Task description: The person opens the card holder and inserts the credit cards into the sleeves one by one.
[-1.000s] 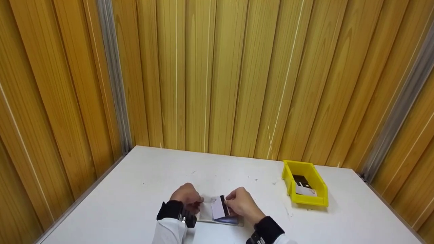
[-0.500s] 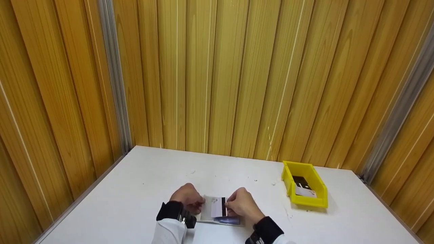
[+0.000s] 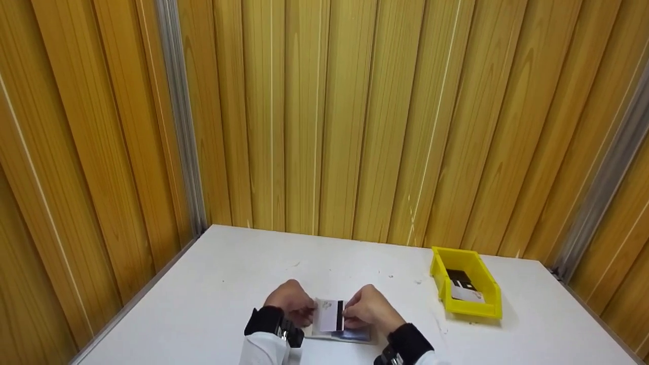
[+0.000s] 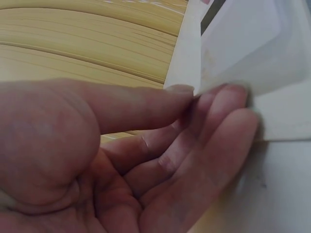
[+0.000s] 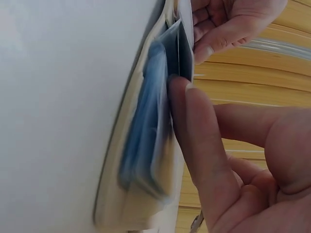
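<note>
- Thin white plastic card with a black magnetic stripe [image 3: 330,315] sits low centre on the white table [image 3: 213,299], held just above a flat clear-and-cream card sleeve [image 3: 350,336] that lies on the tabletop.
- Left hand [image 3: 290,303] pinches the card's left edge; in the left wrist view the thumb [image 4: 146,104] and fingertips close on a translucent white corner [image 4: 243,53].
- Right hand [image 3: 369,307] pinches the stripe edge. In the right wrist view its thumb tip [image 5: 182,94] presses on the card edges, above a blue layer [image 5: 146,126] in the sleeve.
- Handling, as a judgement: the card looks light, stiff but slightly springy, and smooth enough to slip under a loose pinch. Best taken by the short edges, pads on both faces.
- The sleeve looks floppy and glossy; its layers could shift or splay when pushed.
- Yellow moulded plastic bin [image 3: 488,306], open-topped and rectangular, stands well apart to the right, with a black card and a white card inside [image 3: 464,290].
- Tabletop matte, with faint specks. Walls of ribbed, wood-grain yellow panelling [image 3: 324,111] with grey metal corner strips [image 3: 177,111].
- Black wrist straps [image 3: 263,320] over white sleeves.
</note>
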A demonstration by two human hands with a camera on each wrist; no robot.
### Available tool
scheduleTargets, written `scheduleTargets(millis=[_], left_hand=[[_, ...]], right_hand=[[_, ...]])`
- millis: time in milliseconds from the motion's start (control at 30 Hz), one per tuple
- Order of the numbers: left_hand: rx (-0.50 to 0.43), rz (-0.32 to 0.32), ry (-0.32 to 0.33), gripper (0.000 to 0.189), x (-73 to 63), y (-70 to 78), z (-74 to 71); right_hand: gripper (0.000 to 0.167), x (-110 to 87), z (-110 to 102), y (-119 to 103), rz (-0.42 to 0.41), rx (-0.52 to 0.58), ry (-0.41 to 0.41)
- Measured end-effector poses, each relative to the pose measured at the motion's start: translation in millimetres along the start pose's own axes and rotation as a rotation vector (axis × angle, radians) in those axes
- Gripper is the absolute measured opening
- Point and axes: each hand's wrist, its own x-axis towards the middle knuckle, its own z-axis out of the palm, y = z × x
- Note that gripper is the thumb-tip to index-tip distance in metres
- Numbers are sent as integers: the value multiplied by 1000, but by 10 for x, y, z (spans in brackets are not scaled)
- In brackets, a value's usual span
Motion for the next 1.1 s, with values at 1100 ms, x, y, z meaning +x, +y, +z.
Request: scheduleTargets(millis=[1100], left_hand=[[128,68,150,16,-18,65,-9]], right_hand=[[19,197,149,-234,-60,-295,47]])
